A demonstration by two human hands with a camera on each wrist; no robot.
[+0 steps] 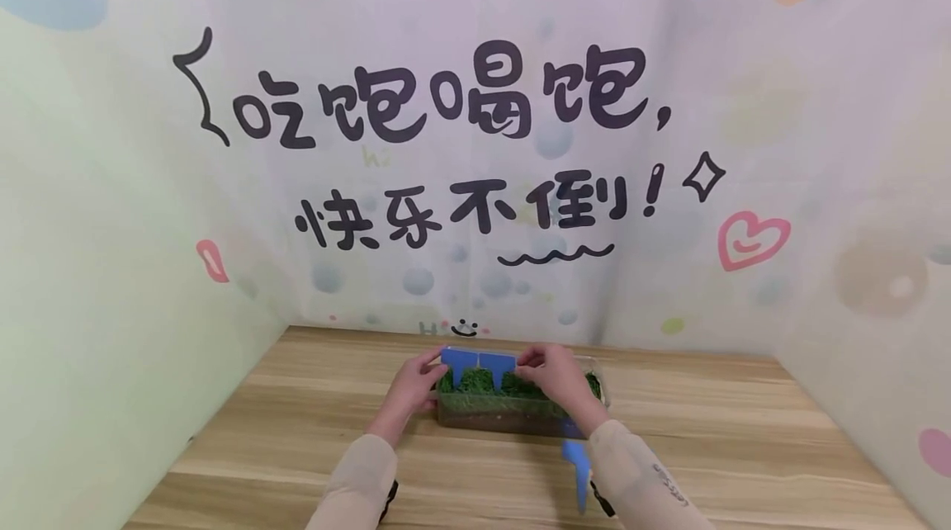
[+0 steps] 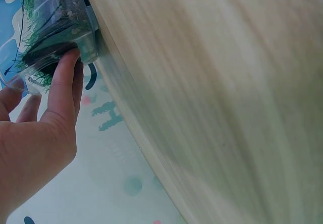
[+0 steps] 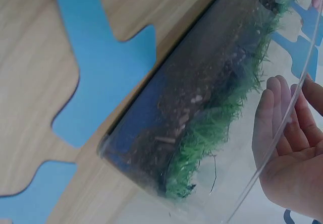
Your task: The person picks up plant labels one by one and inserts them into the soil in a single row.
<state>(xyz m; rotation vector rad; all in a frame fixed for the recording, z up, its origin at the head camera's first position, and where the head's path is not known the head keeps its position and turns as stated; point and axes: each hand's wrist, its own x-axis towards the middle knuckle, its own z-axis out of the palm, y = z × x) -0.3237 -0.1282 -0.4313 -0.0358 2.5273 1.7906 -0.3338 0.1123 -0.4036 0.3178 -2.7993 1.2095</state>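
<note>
Wood-grain tabletop [image 1: 297, 431] bears a clear tub [image 1: 449, 419] of dark soil [image 3: 174, 100] and green grass [image 1: 475, 382]. Left hand [image 1: 411, 387] grips its end; right hand [image 1: 559, 375] pinches an upright blue tag [image 1: 498, 364] inside.

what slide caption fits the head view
Left hand and right hand at two upright blue tags in a clear box of grass.

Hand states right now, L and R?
Left hand: touching the clear container at its left end; can't tell if it also pinches the left blue tag.
Right hand: closed, pinching the right blue tag by its edge.
</note>
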